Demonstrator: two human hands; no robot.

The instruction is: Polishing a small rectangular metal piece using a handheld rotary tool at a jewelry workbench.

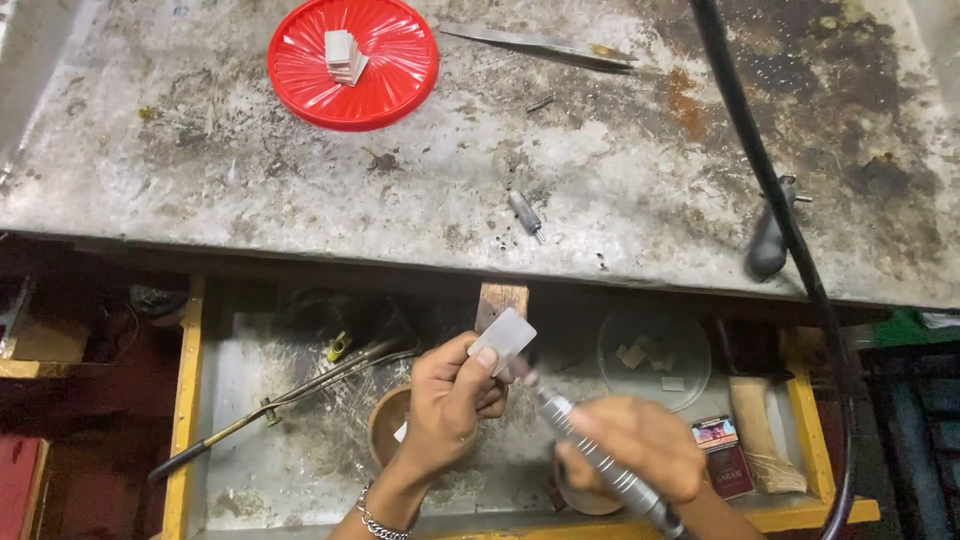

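Metal, pale and flat: a small rectangular plate [503,338] is being pinched between the thumb and fingertips of the left hand [450,400], fingers clamped on its lower edge, just in front of a wooden bench peg [501,298]. A slim grey rotary handpiece [590,455] is being gripped by the right hand [632,448], fingers wrapped tight around its barrel, with the tip being held against the plate's lower right corner. Both hands are being held over an open yellow-framed drawer [186,400] below the peg. On the stained benchtop [620,170] behind the peg, a red lid [385,75] is carrying similar stacked plates [343,55]; tweezers [540,45] are lying to its right.
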